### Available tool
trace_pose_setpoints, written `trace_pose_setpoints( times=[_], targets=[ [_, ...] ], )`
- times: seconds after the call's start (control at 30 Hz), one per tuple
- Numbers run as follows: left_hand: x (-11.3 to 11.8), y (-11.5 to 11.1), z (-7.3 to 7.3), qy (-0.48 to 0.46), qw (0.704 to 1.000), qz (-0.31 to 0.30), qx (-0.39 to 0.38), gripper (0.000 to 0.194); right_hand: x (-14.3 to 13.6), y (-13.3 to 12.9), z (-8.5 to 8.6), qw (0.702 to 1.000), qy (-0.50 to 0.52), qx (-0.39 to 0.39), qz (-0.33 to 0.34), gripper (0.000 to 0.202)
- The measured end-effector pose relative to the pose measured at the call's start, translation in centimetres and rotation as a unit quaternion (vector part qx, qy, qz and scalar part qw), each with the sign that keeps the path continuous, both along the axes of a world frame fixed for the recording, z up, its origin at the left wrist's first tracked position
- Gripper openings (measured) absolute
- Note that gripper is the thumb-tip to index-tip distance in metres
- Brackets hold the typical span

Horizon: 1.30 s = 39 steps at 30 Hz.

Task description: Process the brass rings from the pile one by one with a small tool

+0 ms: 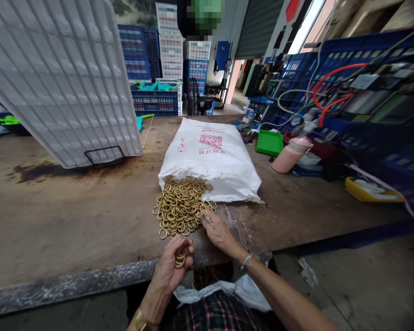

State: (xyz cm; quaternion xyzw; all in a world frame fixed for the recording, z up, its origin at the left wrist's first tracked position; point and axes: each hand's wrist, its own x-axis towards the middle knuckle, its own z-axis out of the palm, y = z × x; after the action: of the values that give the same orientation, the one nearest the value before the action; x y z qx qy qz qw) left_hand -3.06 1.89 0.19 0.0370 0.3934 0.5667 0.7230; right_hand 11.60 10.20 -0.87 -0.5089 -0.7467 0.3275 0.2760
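A pile of brass-coloured rings [179, 204] spills onto the wooden table from the mouth of a white woven sack [210, 151] with red print. Just in front of the pile, my left hand [177, 257] is turned palm up, its fingers curled around several of the rings. My right hand [215, 230] reaches to the pile's right edge, fingers bent together against the rings. Whatever lies between those right fingertips is too hidden to make out. A ring with a pale metal piece shows on a right finger, and a bracelet circles that wrist.
A grey ribbed plastic panel [72, 82] leans upright at the left in a black wire stand [103, 155]. To the right are a green tray [269, 142], a pink bottle [291, 155] and a yellow tray [372, 191]. Stacked crates [170, 41] stand behind the table [72, 216].
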Motion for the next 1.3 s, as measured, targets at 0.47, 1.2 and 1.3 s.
trace_pose_setpoints(
  times=[0.47,1.2,1.3],
  targets=[
    [0.6,0.7,-0.2,0.220,0.974,0.002,0.056,0.042,-0.6,-2.2,2.1,0.972,0.145,-0.147,0.110,0.022],
    [0.4,0.0,-0.1,0.136,0.983,-0.086,0.092,0.034,-1.9,-2.5,1.9,0.974,0.144,-0.167,0.048,0.020],
    [0.3,0.0,-0.2,0.139,0.983,-0.082,0.089,0.035,-1.9,-2.6,2.2,0.980,0.129,-0.141,0.050,0.021]
  ],
)
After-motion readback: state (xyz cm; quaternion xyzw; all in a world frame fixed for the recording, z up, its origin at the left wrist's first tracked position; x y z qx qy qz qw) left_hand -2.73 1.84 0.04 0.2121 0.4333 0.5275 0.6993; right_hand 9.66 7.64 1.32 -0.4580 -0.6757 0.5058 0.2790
